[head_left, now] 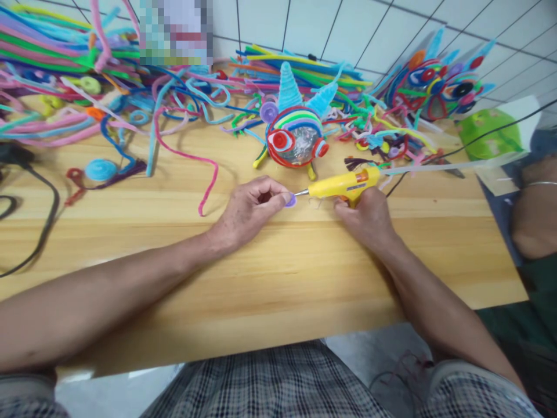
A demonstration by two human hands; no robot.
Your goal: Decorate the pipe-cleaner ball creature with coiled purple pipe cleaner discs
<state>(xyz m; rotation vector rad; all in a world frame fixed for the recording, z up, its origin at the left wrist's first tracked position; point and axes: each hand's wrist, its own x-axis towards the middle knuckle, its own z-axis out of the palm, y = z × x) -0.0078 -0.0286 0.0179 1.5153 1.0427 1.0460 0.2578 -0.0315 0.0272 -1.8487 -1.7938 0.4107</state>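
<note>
Between the thumb and fingers of my left hand (pixel 252 209) is a small purple pipe-cleaner coil (pixel 290 201). My right hand (pixel 369 216) is wrapped round the handle of a yellow hot glue gun (pixel 342 184). Its metal nozzle points left and reaches the coil, and a long clear glue stick (pixel 435 167) sticks out of its back. Just behind both hands stands a round pipe-cleaner figure (pixel 300 134) with red-and-white eyes, a rainbow band, light blue horns and a purple coil on one side.
Loose pipe cleaners (pixel 65 69) pile up along the back of the table (pixel 287 278). Two similar figures (pixel 435 84) stand at the back right. A light blue coil (pixel 101 170) lies at the left near a black cable (pixel 47 220). Another person's arm (pixel 535 203) shows at the right edge.
</note>
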